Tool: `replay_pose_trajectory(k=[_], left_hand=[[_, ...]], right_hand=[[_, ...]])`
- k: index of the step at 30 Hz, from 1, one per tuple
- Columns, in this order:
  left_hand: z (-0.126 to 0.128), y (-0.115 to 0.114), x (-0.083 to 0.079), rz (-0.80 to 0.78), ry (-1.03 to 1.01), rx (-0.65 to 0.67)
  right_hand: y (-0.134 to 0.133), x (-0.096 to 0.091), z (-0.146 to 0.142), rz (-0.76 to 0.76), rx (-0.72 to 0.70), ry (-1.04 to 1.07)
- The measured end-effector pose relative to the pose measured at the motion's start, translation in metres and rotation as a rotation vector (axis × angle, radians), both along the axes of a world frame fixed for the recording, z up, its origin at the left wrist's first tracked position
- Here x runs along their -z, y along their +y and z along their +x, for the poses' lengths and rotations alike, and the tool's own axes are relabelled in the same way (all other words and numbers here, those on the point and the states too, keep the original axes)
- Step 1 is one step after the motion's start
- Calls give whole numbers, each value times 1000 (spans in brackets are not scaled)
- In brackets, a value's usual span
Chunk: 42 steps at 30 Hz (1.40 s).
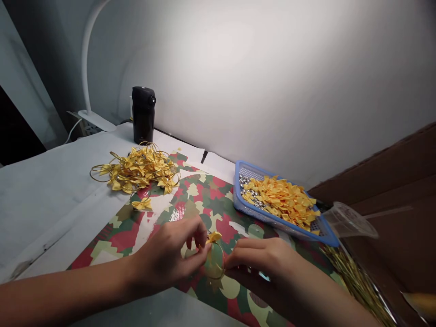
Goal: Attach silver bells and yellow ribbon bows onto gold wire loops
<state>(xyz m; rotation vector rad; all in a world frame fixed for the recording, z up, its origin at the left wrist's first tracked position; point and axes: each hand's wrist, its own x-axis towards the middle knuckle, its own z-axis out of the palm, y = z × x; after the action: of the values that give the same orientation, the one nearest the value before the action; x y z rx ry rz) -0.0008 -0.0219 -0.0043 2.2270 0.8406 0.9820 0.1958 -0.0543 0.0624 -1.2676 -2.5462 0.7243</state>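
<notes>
Bow (214, 236) of yellow ribbon, on a thin gold cord loop (224, 261), in the pinch of the left hand (173, 247). Closed nearly tip to tip on the bow's left edge, with the loop curving down from there into the gap between both sets of fingers. Across that gap, bent and close together, right hand (269, 261) fingers at the loop's outer edge; cannot tell whether gripping the cord or only resting against it. Judging from this, most likely at the straightening or securing of bow on loop. Calling next, probably, for a steady left pinch and a light right touch, so as not to kink the cord or crush the ribbon. Beneath the fingers, a red, green and cream printed sheet (223, 222) on the white table (68, 172). Beyond the left fingers, a heap of bowed loops (143, 168), with one lone bowed loop (142, 204) just nearer; behind the heap, a black flask (143, 118). Beyond the right fingers, a blue plastic basket (237, 184) of loose yellow bows (282, 200) and small silvery beads (244, 182); farther right, a clear plastic cup (350, 220) and a bundle of gold strands (357, 277).
</notes>
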Motion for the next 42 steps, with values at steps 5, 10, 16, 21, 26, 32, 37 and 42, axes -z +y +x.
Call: replay_pose_trajectory(k=[5,10,16,21,26,32,37,42], left_hand=[[0,-1,-1,91,-1,25],[-1,-3,-4,150,-20,72],[-2,-5,-3,141,-94,115],[-3,-6,0,116,-115,144],[-4,-7,-1,103,-159,148],[-1,-6,-9,-163,-210,57],[5,-1,-17,-719,-315,35],[5,2,-16,-917,-364,43]], right_hand=[[-1,-5,2,-13,25,49],[-5,-6,5,-104,37,31],[-5,-5,7,-176,95,44],[-7,-2,16,-202,88,60],[-7,-3,19,-178,44,23],[-8,-8,16,-239,64,6],[-7,-13,18,-292,163,-46],[-3,-23,19,-328,240,57]])
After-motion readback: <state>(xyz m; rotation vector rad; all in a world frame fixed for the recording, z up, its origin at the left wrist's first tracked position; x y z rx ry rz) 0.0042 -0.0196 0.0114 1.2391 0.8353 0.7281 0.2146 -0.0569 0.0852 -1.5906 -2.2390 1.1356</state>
